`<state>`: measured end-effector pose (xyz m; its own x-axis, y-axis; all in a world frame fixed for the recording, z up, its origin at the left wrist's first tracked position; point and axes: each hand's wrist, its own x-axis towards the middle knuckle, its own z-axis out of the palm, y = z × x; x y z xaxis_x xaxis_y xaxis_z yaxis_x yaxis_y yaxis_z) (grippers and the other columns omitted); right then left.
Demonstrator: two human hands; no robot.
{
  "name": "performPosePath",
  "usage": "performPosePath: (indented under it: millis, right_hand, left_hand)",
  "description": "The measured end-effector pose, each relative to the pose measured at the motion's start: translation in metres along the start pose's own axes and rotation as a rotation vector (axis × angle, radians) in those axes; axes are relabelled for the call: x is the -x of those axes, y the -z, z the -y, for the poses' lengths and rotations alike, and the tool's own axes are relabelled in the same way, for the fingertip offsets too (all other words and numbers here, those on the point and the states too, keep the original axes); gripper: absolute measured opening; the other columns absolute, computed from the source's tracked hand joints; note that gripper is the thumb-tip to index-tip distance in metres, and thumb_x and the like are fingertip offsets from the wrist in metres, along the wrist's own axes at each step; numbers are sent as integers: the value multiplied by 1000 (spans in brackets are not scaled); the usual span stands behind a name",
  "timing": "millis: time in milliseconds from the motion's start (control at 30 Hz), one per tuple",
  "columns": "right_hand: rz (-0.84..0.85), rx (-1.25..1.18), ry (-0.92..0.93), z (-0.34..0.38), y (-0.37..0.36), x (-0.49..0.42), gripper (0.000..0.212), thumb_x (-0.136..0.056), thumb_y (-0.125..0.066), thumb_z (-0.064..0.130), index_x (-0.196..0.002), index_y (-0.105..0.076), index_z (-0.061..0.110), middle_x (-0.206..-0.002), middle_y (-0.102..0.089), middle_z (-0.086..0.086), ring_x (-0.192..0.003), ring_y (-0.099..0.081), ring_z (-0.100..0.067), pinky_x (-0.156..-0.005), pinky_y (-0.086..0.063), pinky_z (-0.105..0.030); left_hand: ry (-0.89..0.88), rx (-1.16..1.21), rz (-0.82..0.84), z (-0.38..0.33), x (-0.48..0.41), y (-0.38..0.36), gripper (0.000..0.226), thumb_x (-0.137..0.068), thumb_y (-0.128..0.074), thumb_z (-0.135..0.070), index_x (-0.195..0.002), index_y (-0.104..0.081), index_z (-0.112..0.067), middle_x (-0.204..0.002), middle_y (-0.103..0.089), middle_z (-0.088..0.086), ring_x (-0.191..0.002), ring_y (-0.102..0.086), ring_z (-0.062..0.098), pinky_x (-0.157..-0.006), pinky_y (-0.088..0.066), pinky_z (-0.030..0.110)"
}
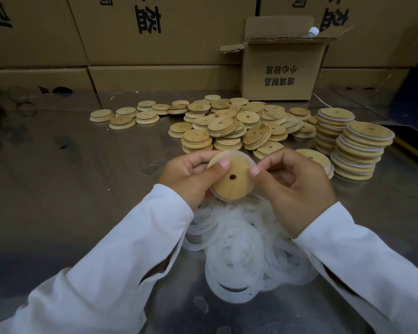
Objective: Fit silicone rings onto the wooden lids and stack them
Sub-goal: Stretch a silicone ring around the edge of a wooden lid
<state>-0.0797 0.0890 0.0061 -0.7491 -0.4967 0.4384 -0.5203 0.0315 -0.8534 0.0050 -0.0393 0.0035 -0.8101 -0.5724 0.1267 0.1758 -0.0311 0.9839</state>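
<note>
A round wooden lid [234, 184] with a small centre hole is held tilted between both hands above the table. My left hand [188, 179] grips its left edge, thumb on top. My right hand [295, 186] pinches its right edge, where a translucent silicone ring [247, 156] wraps the rim. A heap of loose white silicone rings [241, 247] lies just below my hands. Bare wooden lids [227, 126] lie piled behind. Two stacks of ringed lids [357, 150] stand at the right.
A steel table [82, 189] carries everything. A row of single lids [126, 116] lies at the middle left. An open small carton [280, 75] stands behind the pile, and large cartons [130, 44] wall off the back. A yellow strip [410, 148] runs at the far right.
</note>
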Motion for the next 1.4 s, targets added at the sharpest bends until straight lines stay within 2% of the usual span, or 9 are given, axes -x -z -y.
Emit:
performPosePath:
  millis: [167, 400, 500, 733, 1000, 1133, 1267, 1333, 1400]
  right_hand:
    - [44, 54, 53, 4, 0, 2, 18, -79, -65, 16, -67, -56, 26, -68, -61, 13, -71, -59, -5, -71, -50, -31]
    - [60, -41, 17, 8, 8, -5, 13, -76, -66, 17, -64, -62, 22, -57, -59, 14, -58, -53, 1, -61, -43, -13]
    - [66, -34, 20, 8, 10, -8, 15, -77, -66, 16, -65, -63, 22, -64, -62, 10, -61, -53, 0, -63, -43, -13]
    - [108, -95, -15, 6, 5, -6, 18, -79, -66, 11, -64, -63, 21, -52, -60, 20, -55, -54, 5, -56, -39, -5]
    - [79, -162, -113, 7, 4, -6, 17, -84, -60, 8, -73, -63, 21, -68, -63, 3, -60, -56, 0, -59, -44, -6]
    - [58, -211, -203, 6, 3, -7, 8, -83, -62, 17, -87, -59, 23, -67, -65, 4, -57, -59, 3, -56, -44, -5]
    - [216, -157, -234, 4, 6, -7, 10, -79, -66, 10, -78, -63, 19, -56, -64, 7, -51, -59, -1, -55, -49, -11]
    - [156, -133, -258, -1, 11, -15, 10, -81, -65, 9, -76, -63, 18, -54, -62, 6, -45, -57, -2, -51, -46, -12]
    - [-18, -120, -318, -9, 21, -26, 10, -84, -63, 11, -77, -62, 19, -56, -61, 4, -45, -55, -1, -49, -44, -13]
  left_hand:
    - [-21, -82, 35, 2, 1, 1, 31, -59, -66, -28, -88, -70, -17, -84, -73, 8, -82, -69, 24, -81, -54, 41]
    - [-86, -107, 59, -1, 0, 4, 32, -61, -65, -29, -92, -68, -19, -82, -74, 1, -80, -70, 16, -74, -57, 31]
    - [-102, -89, 64, -2, -1, 6, 27, -62, -65, -27, -89, -69, -23, -83, -74, 1, -79, -70, 15, -70, -57, 29]
    - [-87, -53, 20, 0, -2, 7, 26, -64, -70, -25, -90, -70, -21, -84, -74, 3, -79, -69, 18, -78, -54, 38]
    - [-54, -59, -15, 1, 0, 0, 26, -76, -63, -14, -101, -66, -9, -94, -71, 11, -89, -67, 26, -89, -51, 46]
    - [-38, -40, -12, 3, 0, 0, 25, -73, -64, -17, -98, -67, -12, -92, -72, 9, -88, -68, 24, -85, -53, 45]
    - [-17, -3, -14, 5, -1, -1, 21, -70, -66, -19, -90, -68, -18, -81, -74, 0, -78, -70, 15, -73, -58, 35]
    - [10, 17, -17, 5, -1, -1, 17, -78, -63, -14, -95, -65, -19, -84, -73, -4, -79, -70, 11, -65, -58, 28]
    - [14, 6, -60, 4, -2, 0, 17, -81, -62, -15, -97, -63, -21, -90, -72, -4, -83, -69, 11, -67, -57, 24]
